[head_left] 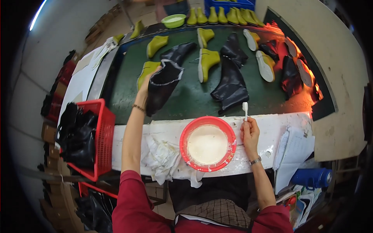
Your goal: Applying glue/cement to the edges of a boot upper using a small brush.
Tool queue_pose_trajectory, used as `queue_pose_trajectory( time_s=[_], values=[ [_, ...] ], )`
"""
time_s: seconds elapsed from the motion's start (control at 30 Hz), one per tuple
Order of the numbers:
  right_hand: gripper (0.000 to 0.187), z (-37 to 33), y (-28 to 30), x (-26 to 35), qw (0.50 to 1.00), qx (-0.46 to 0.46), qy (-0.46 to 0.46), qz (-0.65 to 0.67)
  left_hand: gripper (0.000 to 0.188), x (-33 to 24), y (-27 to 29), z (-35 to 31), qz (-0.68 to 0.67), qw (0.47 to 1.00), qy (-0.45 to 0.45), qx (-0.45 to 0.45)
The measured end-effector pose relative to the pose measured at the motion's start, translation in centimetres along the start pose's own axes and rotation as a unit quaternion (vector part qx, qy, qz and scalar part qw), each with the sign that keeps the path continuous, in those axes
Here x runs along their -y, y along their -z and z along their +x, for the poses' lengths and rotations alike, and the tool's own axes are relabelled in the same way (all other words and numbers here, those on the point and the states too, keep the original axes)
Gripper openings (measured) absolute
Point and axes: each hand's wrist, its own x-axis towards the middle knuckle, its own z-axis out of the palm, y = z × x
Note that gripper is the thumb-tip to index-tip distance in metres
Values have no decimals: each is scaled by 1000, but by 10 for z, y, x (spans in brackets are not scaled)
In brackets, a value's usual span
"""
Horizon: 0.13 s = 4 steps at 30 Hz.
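Note:
My left hand [145, 87] is closed on a black boot upper [162, 94], raised over the near left part of the green conveyor belt [186, 99]. The upper's pale-edged opening faces up, and most of my fingers are hidden behind it. My right hand [250, 134] pinches a white toothbrush [245, 109] upright, bristle end on top, at the belt's near edge. Between my hands a red bowl [184, 132] of cream-white liquid stands on the white ledge [260, 155]. Another black upper [230, 87] lies on the belt beyond the bowl.
Yellow-green lasts [209, 64] with pale soles stand along the belt, some beside black uppers. Orange-red light falls on the belt's right end. A red basket [101, 143] of black uppers is at left. A crumpled cloth [161, 157] and papers [293, 149] flank the bowl.

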Motion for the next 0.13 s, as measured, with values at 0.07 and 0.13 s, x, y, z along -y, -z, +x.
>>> queue_pose_trajectory(
  time_s=[0.07, 0.13],
  values=[
    [15, 1, -7, 1, 1000, 24, 15, -1, 60, -13, 21, 5, 434, 869, -174, -161],
    [15, 4, -1, -1, 1000, 19, -1, -17, 66, -5, 12, 12, 558, 773, -199, -229]
  ],
)
